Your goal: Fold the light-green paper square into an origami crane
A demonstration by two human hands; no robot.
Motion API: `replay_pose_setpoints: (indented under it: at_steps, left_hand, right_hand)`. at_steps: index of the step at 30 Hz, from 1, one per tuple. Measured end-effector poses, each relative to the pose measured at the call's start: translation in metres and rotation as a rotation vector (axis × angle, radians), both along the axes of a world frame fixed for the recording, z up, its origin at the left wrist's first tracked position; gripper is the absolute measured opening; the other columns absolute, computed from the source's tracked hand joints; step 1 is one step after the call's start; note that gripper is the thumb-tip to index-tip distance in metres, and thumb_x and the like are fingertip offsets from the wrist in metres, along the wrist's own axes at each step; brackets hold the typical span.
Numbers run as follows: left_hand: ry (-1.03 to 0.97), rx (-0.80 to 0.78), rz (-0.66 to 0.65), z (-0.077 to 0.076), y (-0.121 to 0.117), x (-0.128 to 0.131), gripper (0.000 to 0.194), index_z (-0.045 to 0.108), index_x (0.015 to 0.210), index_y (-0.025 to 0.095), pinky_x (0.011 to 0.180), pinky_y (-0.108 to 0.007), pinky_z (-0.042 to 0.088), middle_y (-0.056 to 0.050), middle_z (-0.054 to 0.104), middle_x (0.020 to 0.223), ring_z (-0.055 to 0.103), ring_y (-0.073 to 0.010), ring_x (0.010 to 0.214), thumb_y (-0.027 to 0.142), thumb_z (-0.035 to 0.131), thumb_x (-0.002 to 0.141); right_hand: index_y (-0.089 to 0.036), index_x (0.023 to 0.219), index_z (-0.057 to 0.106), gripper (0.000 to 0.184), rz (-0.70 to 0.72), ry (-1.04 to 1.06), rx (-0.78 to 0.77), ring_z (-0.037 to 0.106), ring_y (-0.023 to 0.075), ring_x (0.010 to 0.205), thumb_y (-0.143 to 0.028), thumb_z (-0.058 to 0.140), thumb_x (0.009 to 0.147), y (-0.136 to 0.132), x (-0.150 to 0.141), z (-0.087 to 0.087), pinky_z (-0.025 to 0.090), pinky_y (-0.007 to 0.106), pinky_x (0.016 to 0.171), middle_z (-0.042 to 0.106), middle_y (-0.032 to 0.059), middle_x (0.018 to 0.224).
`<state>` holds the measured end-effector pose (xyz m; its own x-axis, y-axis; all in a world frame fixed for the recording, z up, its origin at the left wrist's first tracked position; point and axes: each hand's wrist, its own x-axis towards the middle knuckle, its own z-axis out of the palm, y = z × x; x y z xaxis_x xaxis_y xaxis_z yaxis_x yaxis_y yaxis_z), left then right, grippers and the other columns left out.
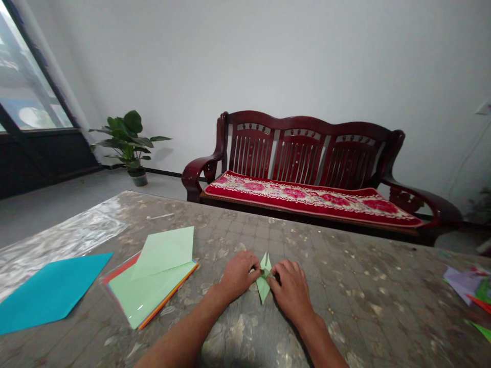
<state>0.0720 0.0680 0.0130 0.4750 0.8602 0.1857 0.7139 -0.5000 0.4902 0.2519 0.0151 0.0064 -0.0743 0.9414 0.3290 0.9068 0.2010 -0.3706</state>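
Note:
A small folded piece of light green paper [263,289] lies on the patterned table cover, narrow and pointed at its near end, with a split tip at its far end. My left hand [238,272] pinches its left side near the middle. From the right, my right hand [290,287] grips the opposite side with thumb and fingertips. The fingertips of both hands hide part of the paper's middle. To the left of my left hand lies a stack of coloured paper [141,296] in a clear sleeve, with a loose light green sheet [169,250] on top.
A blue sheet [53,291] lies at the table's left. Several coloured paper pieces [462,283] sit at the right edge. A thin white stick [160,216] is near the far left. Beyond the table [345,327] stand a wooden bench [299,153] and a potted plant [130,143].

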Motion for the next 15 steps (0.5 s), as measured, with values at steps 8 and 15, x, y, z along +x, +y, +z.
replay_pose_setpoints:
  at_steps: [8,15]
  left_hand:
    - [0.024,-0.013,-0.159,0.0047,0.0019,-0.0070,0.020,0.069,0.093,0.025,0.086,-0.029,0.039,0.000,0.064,0.096,0.057,-0.0201,0.094,0.029,0.071,0.074]
    - [-0.001,-0.016,-0.091,0.0040,0.0005,-0.0020,0.020,0.070,0.086,0.023,0.079,-0.028,0.037,0.000,0.066,0.089,0.058,-0.0184,0.090,0.042,0.069,0.082]
  right_hand:
    - [-0.025,0.086,0.062,0.010,-0.024,-0.026,-0.019,0.050,0.0205,0.094,-0.017,0.060,0.081,-0.0034,-0.0014,0.0033,0.032,0.031,0.080,0.061,0.0012,0.093]
    - [-0.024,0.086,0.061,0.008,-0.042,-0.013,-0.043,0.049,0.0221,0.095,-0.018,0.060,0.081,-0.0039,-0.0055,0.0049,0.032,0.033,0.083,0.061,0.0024,0.094]
